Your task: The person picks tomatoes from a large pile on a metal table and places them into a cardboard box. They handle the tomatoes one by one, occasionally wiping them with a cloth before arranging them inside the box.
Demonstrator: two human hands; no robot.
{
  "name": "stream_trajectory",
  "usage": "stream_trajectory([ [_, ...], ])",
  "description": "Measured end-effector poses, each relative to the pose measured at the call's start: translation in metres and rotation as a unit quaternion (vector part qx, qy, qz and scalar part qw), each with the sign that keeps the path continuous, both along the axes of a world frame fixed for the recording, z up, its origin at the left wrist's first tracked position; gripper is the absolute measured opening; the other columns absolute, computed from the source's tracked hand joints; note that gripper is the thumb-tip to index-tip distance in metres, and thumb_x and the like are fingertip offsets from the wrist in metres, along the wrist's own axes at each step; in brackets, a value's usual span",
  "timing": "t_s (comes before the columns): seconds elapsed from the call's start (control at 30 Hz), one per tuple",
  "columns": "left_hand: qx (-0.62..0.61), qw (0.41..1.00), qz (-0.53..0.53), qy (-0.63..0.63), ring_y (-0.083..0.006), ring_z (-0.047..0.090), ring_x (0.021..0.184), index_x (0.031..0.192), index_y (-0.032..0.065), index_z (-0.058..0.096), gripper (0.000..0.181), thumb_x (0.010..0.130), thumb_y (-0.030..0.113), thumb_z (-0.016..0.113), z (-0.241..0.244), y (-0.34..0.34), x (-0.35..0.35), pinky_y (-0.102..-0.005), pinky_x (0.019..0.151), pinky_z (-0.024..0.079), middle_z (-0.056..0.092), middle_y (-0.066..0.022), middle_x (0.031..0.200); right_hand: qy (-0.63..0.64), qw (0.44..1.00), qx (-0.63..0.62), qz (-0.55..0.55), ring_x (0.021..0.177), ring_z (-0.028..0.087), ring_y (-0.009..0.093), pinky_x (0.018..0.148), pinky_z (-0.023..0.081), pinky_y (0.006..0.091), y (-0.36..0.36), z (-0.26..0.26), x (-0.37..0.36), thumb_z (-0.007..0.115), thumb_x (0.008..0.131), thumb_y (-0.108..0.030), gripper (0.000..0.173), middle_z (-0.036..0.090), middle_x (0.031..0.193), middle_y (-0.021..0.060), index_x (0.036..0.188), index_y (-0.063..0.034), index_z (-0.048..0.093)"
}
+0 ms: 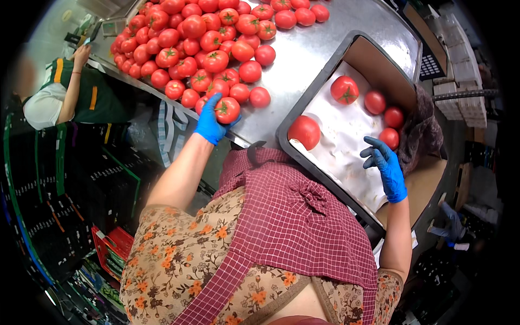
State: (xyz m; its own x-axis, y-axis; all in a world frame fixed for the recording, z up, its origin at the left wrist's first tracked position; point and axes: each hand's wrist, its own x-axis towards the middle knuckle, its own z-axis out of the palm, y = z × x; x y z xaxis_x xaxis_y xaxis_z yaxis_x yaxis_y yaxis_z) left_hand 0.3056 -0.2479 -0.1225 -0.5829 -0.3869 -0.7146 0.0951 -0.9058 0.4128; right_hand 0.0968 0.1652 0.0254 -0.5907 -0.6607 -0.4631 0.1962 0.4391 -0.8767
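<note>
My left hand point(215, 120), in a blue glove, is closed around a red tomato point(228, 111) at the near edge of a large heap of tomatoes point(195, 48). The heap lies on a metal table point(296, 61). Over a dark crate point(315, 87) hovers my gloved right hand point(384, 166), its fingers apart and nothing in them. White paper point(345, 142) lines the crate. Several tomatoes rest inside, among them a large one point(304, 133) in the left corner and another, stem up, point(344, 90) farther back. A small tomato point(388, 139) sits just beyond my right fingertips.
A dark cloth point(420, 130) hangs over the crate's right side. Brown cardboard point(418, 183) lies below it. Another person point(73, 89) stands at the table's left side. Stacked black crates point(73, 170) and a red crate point(113, 248) fill the left. White boxes point(459, 97) are at right.
</note>
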Motion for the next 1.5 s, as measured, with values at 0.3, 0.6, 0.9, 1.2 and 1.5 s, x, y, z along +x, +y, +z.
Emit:
stream_trajectory([
  [0.3,-0.502,0.818,-0.201,-0.197,-0.0309,0.057,0.111,0.132,-0.0009,0.049,0.062,0.081,0.025,0.074,-0.008,0.043,0.009,-0.0407,0.095,0.046,0.059,-0.0167,0.121,-0.003,1.0,0.004,-0.007,0.085,0.058,0.012,0.078,0.049,0.0258,0.01,-0.003,-0.003,0.057,0.097,-0.027,0.045,0.063,0.101,0.0063,0.133,-0.0009,0.052],
  [0.6,-0.772,0.547,-0.278,-0.166,-0.0254,0.061,0.097,0.116,0.0049,0.063,0.031,0.088,0.015,0.069,0.003,0.012,0.031,-0.0349,0.083,0.05,0.063,-0.0138,0.107,0.336,0.933,0.108,-0.074,0.096,0.057,0.022,0.089,0.047,0.0332,0.037,-0.008,-0.049,0.068,0.088,-0.023,0.044,0.059,0.114,0.011,0.128,-0.0072,0.057],
  [0.9,-0.695,0.695,-0.165,0.083,-0.0143,0.059,0.098,0.114,0.0028,0.064,0.024,0.09,0.003,0.062,0.124,0.063,-0.075,-0.0268,0.087,0.046,0.064,-0.006,0.11,0.517,0.758,0.397,0.001,0.116,0.052,0.038,0.1,0.044,0.0447,0.062,0.0,-0.071,0.073,0.079,-0.043,0.07,0.05,0.132,0.0205,0.135,-0.0084,0.049],
  [1.2,-0.266,0.803,-0.48,0.233,-0.0152,0.062,0.095,0.126,0.0064,0.059,0.033,0.096,0.02,0.057,0.19,0.167,-0.178,-0.0293,0.083,0.05,0.065,-0.0055,0.111,0.509,0.807,0.298,0.029,0.124,0.046,0.043,0.107,0.038,0.0458,0.075,-0.016,-0.074,0.081,0.064,-0.05,0.098,0.046,0.137,0.0253,0.142,-0.0073,0.041],
  [1.5,-0.825,0.304,-0.412,0.238,-0.042,0.052,0.114,0.133,0.0067,0.049,0.059,0.076,0.012,0.063,0.105,0.259,-0.283,-0.0448,0.098,0.045,0.049,-0.0218,0.131,0.438,0.867,0.231,0.053,0.111,0.058,0.039,0.097,0.047,0.0431,0.066,-0.004,-0.098,0.083,0.062,-0.037,0.073,0.06,0.121,0.0212,0.124,-0.0086,0.056],
])
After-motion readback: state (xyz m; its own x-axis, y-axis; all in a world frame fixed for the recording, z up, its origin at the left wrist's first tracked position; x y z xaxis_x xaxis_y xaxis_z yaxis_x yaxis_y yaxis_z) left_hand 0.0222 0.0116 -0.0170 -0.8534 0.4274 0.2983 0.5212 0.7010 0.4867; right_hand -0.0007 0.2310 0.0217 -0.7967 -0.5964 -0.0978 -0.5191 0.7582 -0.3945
